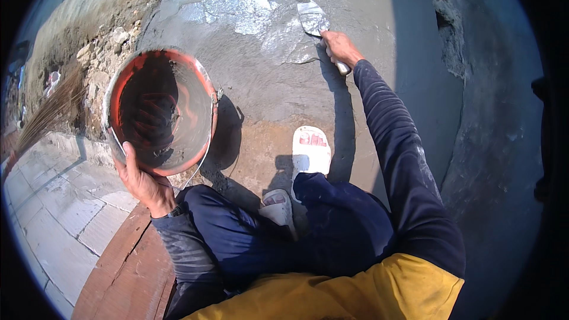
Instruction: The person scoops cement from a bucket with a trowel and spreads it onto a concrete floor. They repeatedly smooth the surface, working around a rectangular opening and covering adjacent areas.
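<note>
My left hand [142, 181] grips the near rim of an orange-red bucket [195, 83], thumb over the edge. The bucket is tilted so that its inside shows, smeared with grey cement, and a thin wire handle hangs down its right side. Farther off, my right hand [342, 48] is closed round the handle of a trowel [312, 18]. Its metal blade lies on wet grey cement [249, 53], which is shiny and rough to the left of the blade and smoother elsewhere.
Stones and rubble [101, 59] line the left side, with a straw broom [47, 109] beside them. Pale paving [59, 201] and a reddish wooden board [127, 266] lie at lower left. My white sandals [311, 151] stand on brownish ground. A grey wall rises at right.
</note>
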Available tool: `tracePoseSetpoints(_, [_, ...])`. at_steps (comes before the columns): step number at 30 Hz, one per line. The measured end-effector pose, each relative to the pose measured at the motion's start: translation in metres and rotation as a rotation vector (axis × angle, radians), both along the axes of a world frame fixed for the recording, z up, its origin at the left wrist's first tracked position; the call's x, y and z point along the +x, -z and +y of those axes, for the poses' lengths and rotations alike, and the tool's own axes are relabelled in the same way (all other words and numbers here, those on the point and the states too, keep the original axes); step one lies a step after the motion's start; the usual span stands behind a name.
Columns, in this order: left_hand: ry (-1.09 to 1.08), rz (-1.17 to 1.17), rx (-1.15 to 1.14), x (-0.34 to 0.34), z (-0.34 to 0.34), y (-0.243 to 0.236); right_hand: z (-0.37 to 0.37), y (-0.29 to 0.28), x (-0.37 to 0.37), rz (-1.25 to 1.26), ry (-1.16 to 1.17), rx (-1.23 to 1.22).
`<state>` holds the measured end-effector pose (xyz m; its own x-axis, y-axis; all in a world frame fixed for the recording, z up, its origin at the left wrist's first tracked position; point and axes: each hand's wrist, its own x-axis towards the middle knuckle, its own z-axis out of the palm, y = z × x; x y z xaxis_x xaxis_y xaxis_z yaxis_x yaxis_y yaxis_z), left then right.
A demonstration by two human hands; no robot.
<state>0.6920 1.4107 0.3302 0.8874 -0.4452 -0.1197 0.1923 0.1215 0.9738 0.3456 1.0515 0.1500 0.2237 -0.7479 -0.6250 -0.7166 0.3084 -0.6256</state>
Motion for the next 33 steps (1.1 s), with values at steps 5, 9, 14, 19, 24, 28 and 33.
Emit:
tracePoseSetpoints(5, [0.006, -0.007, 0.025, 0.003, 0.003, 0.003, 0.050, 0.004, 0.001, -0.256, 0.055, 0.269])
tracePoseSetpoints(9, [-0.028, 0.044, 0.030, 0.002, 0.002, 0.001, 0.087, 0.003, -0.020, -0.025, -0.307, 0.071])
tracePoseSetpoints(14, [0.012, 0.019, 0.034, 0.000, 0.003, -0.001, 0.121, 0.014, -0.083, 0.214, -0.059, -0.299])
tracePoseSetpoints(19, [-0.005, 0.047, 0.033, 0.000, 0.005, 0.000, 0.152, 0.019, -0.088, -0.033, 0.463, -0.102])
tracePoseSetpoints(24, [0.020, 0.001, 0.083, -0.001, 0.003, -0.002, 0.172, 0.031, -0.052, 0.059, 0.124, -0.369])
tracePoseSetpoints(28, [0.013, -0.018, 0.102, -0.002, 0.005, -0.001, 0.158, 0.046, -0.100, 0.195, 0.307, -0.356])
tracePoseSetpoints(33, [-0.006, -0.014, 0.126, 0.004, 0.009, 0.002, 0.170, 0.052, -0.198, 0.039, 0.853, -0.131])
